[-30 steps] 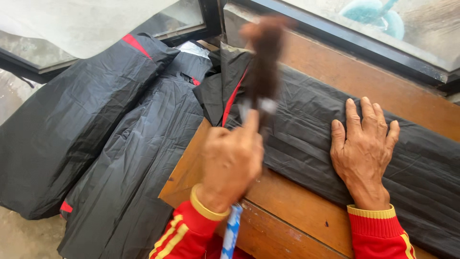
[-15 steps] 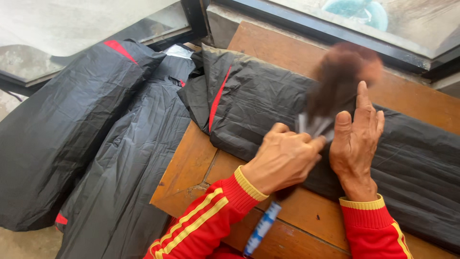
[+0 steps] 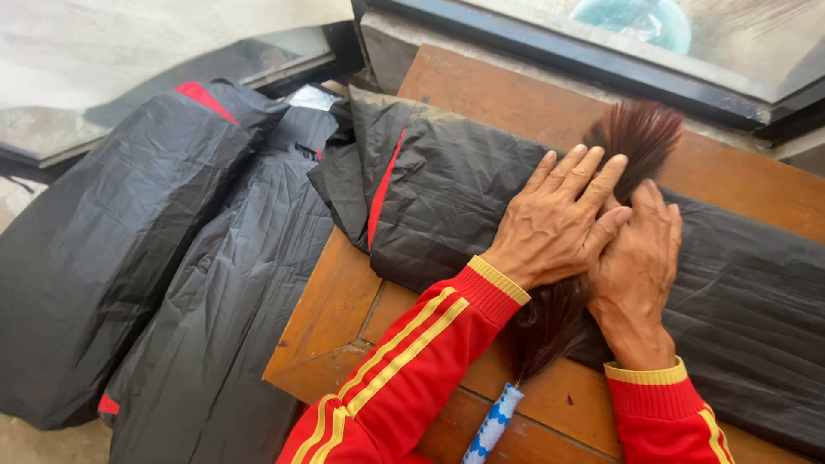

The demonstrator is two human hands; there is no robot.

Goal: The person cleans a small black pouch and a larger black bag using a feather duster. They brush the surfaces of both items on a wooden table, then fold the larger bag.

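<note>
A long black plastic bag (image 3: 447, 198) with a red stripe lies folded across the wooden table (image 3: 344, 292). On it rests a brown-haired duster (image 3: 640, 137), its blue-and-white wrapped handle (image 3: 494, 421) pointing toward me. My left hand (image 3: 559, 219) lies flat on the duster's hair, fingers stretched out, pressing it onto the bag. Right beside it, my right hand (image 3: 640, 266) is also flat on the bag, its thumb side against the duster. Both sleeves are red with yellow stripes.
More black bags with red trim (image 3: 155, 258) hang off the table's left side down toward the floor. A dark window frame (image 3: 601, 64) and glass run along the far edge of the table.
My left hand swung the duster from upright over to the right and laid it down on the bag. That hand now rests flat on it, next to my right hand, which barely moved.
</note>
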